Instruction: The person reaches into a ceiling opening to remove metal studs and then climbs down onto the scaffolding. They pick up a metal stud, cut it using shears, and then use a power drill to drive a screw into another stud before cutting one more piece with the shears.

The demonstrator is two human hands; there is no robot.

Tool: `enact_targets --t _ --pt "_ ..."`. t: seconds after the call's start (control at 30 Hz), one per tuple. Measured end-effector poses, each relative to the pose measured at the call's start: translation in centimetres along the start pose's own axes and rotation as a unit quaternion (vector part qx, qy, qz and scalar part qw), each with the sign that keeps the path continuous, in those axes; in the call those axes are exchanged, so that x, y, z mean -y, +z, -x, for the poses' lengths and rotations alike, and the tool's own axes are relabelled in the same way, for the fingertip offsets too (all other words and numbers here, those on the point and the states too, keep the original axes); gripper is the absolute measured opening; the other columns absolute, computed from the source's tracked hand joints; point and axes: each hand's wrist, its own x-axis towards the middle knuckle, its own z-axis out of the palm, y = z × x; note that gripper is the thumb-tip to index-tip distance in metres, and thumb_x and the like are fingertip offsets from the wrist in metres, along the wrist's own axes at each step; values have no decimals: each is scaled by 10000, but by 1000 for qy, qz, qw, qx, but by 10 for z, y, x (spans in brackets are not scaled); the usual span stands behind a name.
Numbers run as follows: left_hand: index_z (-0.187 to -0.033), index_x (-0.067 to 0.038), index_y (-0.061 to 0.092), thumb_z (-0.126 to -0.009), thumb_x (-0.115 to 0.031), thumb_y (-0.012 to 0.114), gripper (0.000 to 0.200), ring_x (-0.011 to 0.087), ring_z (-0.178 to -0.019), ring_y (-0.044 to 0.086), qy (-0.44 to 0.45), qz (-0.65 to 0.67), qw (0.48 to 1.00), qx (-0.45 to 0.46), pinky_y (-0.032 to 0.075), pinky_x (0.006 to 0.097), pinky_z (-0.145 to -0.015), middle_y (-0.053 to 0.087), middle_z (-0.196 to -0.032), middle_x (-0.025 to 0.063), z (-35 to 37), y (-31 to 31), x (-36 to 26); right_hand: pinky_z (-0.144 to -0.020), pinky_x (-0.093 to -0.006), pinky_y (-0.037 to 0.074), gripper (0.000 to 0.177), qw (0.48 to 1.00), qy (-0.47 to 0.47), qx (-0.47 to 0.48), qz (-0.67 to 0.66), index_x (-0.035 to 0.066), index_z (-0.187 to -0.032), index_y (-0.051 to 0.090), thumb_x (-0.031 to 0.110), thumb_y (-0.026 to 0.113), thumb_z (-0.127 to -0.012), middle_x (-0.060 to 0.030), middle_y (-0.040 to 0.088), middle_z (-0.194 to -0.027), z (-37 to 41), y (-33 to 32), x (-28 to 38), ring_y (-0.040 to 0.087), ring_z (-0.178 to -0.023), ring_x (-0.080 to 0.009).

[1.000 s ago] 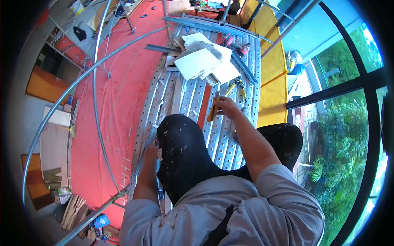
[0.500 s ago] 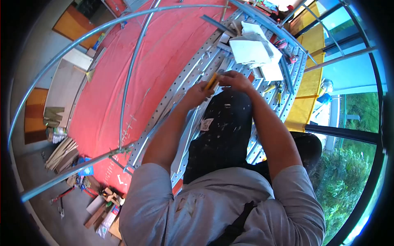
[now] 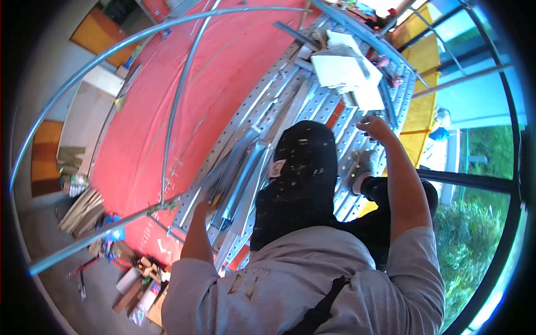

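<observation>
My left hand, blurred, is low at the left edge of the perforated metal platform, closed on a small yellow tool. Grey metal strips lie just right of it. My right hand is over the platform's right side, below the white board pieces. Its fingers are curled; whatever they hold, if anything, is too small to make out. Between the hands rises my knee in dark trousers.
A curved metal pipe and a slanting pipe run along the left, before red sheeting. Wood scraps lie below at left. My shoe rests on the platform near window frames.
My hands have moved apart. The left one went down and left with the yellow tool; the right let go of it and moved right. My shoe has come into view.
</observation>
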Motion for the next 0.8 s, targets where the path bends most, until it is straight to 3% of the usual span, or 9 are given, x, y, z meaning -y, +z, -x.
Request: enact_targets --t 0.1,0.2,0.27,0.33,0.4,0.5,0.63,0.73,0.8 --pt "-1116 -12 679 -756 -324 737 480 369 -1038 675 22 -64 995 70 555 463 -863 667 -1135 257 -23 1 -15 -576 -352 536 514 995 -71 -45 62 20 -1146 654 393 777 -814 -109 690 -893 -17 -44 -27 679 -756 -194" --pt "-1109 -7 670 -766 -317 720 465 385 -1058 660 128 -213 965 87 529 476 -906 675 -1106 256 -23 -66 -68 -722 -384 553 561 979 -116 -118 117 -33 -1071 669 415 803 -761 -166 697 -913 -12 -87 -21 682 -816 -274" --pt "-1135 -14 648 -786 -333 699 475 389 -1081 645 107 -32 993 -37 508 473 -942 677 -1077 260 -33 -126 -116 -913 -414 499 534 973 -114 -135 150 -8 -1041 709 433 782 -748 -214 674 -1087 -31 -111 -31 634 -1048 -348" --pt "-1189 -7 593 -841 -359 669 500 395 -1137 607 121 39 976 -176 474 474 -991 644 -1127 275 -13 -219 -200 -916 -411 494 512 975 -98 -124 155 -11 -1009 713 436 764 -765 -211 672 -1095 -40 -134 -24 630 -1041 -357" --pt "-1244 9 575 -893 -320 650 487 423 -1237 531 218 15 902 -372 446 487 -1029 549 -1317 270 -24 -303 -266 -898 -449 488 446 960 -137 -95 223 -6 -937 718 429 674 -852 -184 691 -986 -58 -155 -21 636 -1000 -366" --pt "-1292 -33 586 -927 -273 647 441 372 -1205 559 346 -57 685 -639 430 442 -1046 604 -1271 207 3 -444 -371 -871 -451 501 372 909 -198 -70 359 42 -963 729 390 600 -924 -160 695 -939 -122 -181 -29 649 -994 -340" --pt "-1304 4 547 -918 -347 656 533 394 -1176 547 317 -47 605 -729 454 461 -993 564 -1256 241 7 -582 -479 -848 -439 516 332 877 -234 -84 411 83 -986 736 361 557 -961 -155 698 -932 -228 -202 -53 661 -968 -342" --pt "-1352 15 491 -901 -410 663 643 424 -1190 549 278 -82 623 -726 439 479 -1009 565 -1292 261 -70 -653 -507 -858 -445 514 413 935 -165 -126 289 41 -1021 727 420 595 -925 -188 701 -1002 -243 -215 -37 665 -941 -384" --pt "-1374 4 465 -903 -438 645 670 439 -1206 544 223 -10 703 -676 430 493 -1015 563 -1306 275 -104 -676 -521 -866 -447 514 486 961 -86 -129 231 7 -1048 715 459 618 -897 -206 696 -1051 -268 -228 -37 663 -955 -402"
